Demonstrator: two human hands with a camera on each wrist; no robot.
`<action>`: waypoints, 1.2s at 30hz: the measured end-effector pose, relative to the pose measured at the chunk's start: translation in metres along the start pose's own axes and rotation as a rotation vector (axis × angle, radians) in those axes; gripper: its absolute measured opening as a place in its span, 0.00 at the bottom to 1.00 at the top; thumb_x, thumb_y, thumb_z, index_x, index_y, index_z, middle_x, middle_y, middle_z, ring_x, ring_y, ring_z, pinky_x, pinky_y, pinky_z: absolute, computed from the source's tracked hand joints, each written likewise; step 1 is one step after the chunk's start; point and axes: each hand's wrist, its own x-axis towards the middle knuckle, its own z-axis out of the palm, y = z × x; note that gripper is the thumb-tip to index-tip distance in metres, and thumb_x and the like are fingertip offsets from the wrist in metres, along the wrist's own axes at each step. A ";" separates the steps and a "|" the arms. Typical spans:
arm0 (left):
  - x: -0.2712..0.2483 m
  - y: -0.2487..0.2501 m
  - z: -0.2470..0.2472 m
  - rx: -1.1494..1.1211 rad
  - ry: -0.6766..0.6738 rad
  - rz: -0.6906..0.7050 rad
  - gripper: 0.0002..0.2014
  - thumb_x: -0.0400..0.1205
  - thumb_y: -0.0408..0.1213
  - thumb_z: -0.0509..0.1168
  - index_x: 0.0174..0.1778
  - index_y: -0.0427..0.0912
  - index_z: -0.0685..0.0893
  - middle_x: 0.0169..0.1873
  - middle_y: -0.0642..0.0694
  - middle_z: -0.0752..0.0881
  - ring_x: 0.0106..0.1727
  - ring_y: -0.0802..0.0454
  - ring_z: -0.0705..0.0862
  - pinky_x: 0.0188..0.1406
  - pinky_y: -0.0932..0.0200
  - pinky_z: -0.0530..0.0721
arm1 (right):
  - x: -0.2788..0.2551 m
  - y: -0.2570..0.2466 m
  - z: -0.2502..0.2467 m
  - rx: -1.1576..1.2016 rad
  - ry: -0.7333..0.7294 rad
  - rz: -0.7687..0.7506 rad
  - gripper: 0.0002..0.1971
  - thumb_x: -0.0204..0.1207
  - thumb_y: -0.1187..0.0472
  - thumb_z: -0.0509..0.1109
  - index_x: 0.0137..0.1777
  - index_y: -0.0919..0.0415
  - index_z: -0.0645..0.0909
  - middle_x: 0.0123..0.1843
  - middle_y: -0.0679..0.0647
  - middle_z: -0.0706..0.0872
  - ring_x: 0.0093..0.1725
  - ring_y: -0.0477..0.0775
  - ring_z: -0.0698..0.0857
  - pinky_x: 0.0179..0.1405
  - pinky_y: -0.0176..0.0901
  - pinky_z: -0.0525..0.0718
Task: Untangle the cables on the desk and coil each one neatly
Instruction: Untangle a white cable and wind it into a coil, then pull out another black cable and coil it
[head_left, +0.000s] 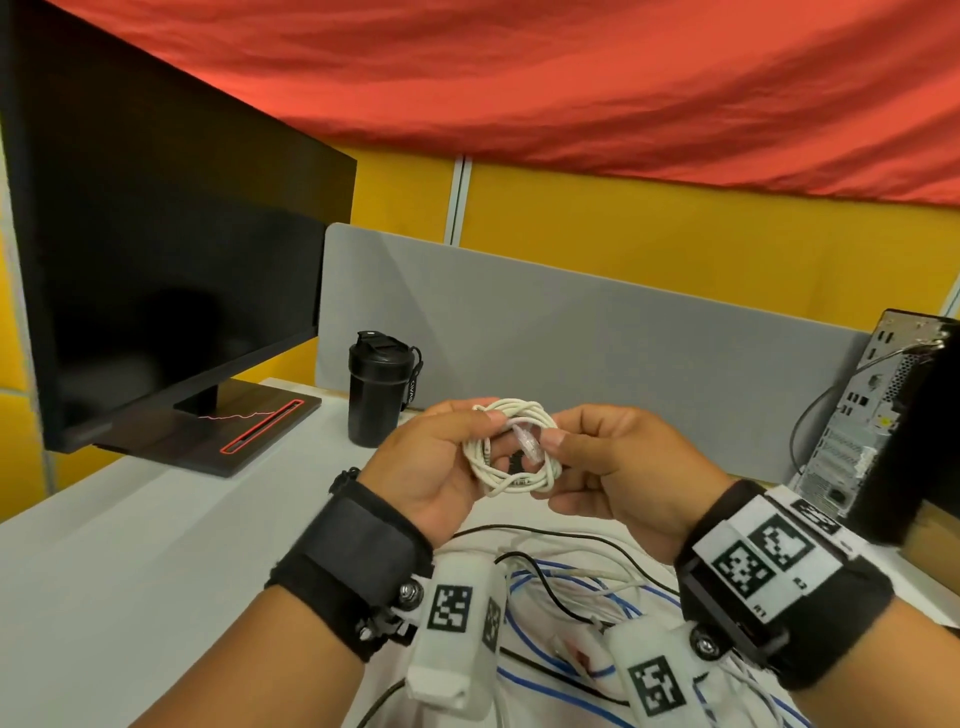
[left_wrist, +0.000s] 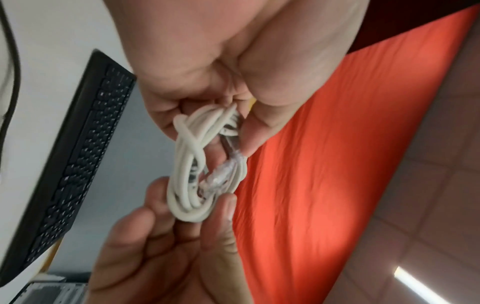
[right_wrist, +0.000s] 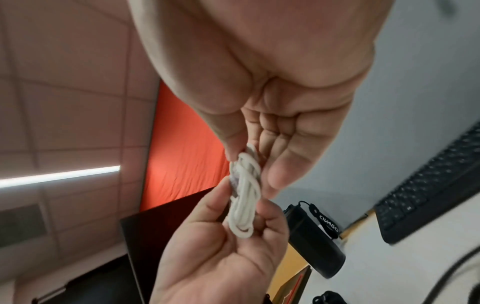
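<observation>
Nearest the wearer, a loose tangle of cables (head_left: 566, 587) lies on the white desk (head_left: 130, 545) between the two forearms: blue, black and white strands cross one another there, partly hidden by the wrist-mounted camera housings.

Above that tangle, both hands hold a single white cable (head_left: 511, 447) clear of the desk surface. The cable is wound into a small multi-turn coil. The left hand (head_left: 441, 467) grips the left side of the coil, with the thumb over the top of the turns and the fingers curled beneath. The right hand (head_left: 618, 467) pinches the right side of the coil between thumb and forefinger; its other fingers are curled below. A clear plug (left_wrist: 221, 179) on one cable end lies across the coil opening, next to the right thumb tip.

Beyond the hands, a black lidded bottle (head_left: 376, 389) stands upright on the desk. To its left, a dark monitor (head_left: 156, 249) sits on a flat stand. On the right edge, a desktop computer case (head_left: 883, 415) stands with its rear panel facing the wearer. A black keyboard (left_wrist: 75, 156) is visible in the wrist views only.

At the back, a grey partition (head_left: 571, 332) borders the desk, with a yellow wall and red fabric (head_left: 571, 78) behind and above it
</observation>
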 end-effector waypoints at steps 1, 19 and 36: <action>0.000 0.000 0.000 -0.043 0.003 -0.037 0.18 0.73 0.29 0.67 0.60 0.29 0.85 0.42 0.35 0.92 0.37 0.50 0.91 0.36 0.60 0.87 | 0.001 0.002 0.001 0.019 -0.010 0.010 0.07 0.83 0.63 0.68 0.54 0.64 0.85 0.44 0.61 0.92 0.39 0.54 0.90 0.37 0.43 0.88; 0.001 0.006 -0.014 0.669 0.041 0.270 0.08 0.81 0.25 0.70 0.54 0.40 0.86 0.45 0.43 0.93 0.44 0.50 0.92 0.38 0.60 0.90 | 0.023 -0.007 0.015 0.027 0.206 -0.047 0.09 0.73 0.70 0.76 0.53 0.62 0.85 0.48 0.63 0.92 0.41 0.57 0.91 0.37 0.48 0.89; 0.006 0.065 -0.087 1.215 0.589 0.315 0.10 0.72 0.36 0.80 0.43 0.46 0.84 0.43 0.42 0.88 0.40 0.45 0.87 0.40 0.47 0.90 | 0.004 0.062 -0.026 0.495 0.184 0.127 0.10 0.77 0.61 0.71 0.56 0.60 0.86 0.46 0.59 0.92 0.38 0.54 0.91 0.37 0.45 0.90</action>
